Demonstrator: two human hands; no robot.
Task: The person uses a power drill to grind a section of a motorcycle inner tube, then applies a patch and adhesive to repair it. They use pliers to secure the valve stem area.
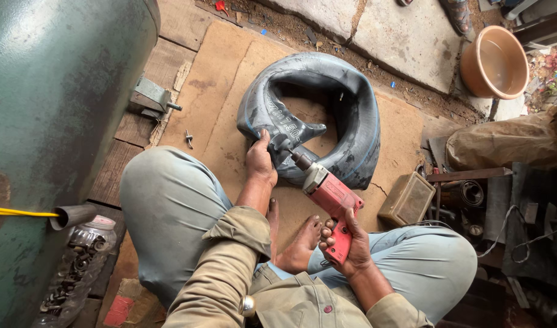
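While under left grip (260,159), tube (351,121) beside drill (330,200).

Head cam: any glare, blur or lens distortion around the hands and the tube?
Head view: soft, even daylight, no hard shadows; faint sheen on the green tank, no blown glare. Left hand on the inner tube and right hand gripping the red power tool are sharp. Wide-angle bowing at the edges; dark clutter at right underexposed.

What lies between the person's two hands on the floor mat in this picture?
In the head view, the red power tool, held in the right hand, reaches toward the black inner tube that the left hand holds.
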